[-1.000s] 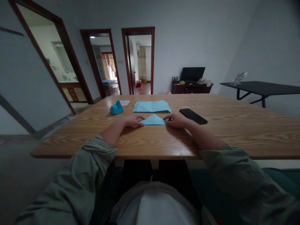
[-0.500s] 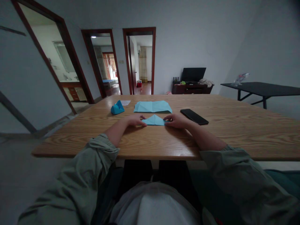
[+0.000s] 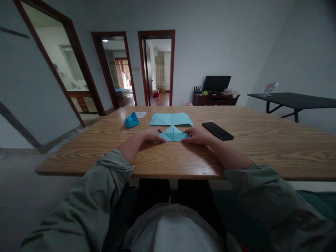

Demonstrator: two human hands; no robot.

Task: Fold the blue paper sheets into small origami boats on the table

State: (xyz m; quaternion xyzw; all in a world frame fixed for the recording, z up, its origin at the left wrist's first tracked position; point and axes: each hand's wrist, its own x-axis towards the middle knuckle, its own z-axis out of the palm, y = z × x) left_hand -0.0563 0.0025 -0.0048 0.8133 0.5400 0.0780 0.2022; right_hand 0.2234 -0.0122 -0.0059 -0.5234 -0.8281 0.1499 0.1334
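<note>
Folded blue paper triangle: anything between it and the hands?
Nothing visible. The left hand and right hand already rest on the folded blue paper triangle at its two lower corners. The black smartphone lies beyond the right hand, off to the side.

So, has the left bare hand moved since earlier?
Yes, the left hand has slid rightward, closer to the folded blue paper triangle, judged against the black smartphone.

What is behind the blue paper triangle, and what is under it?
A larger folded blue paper sheet lies behind the triangle. What lies under it is covered.
</note>
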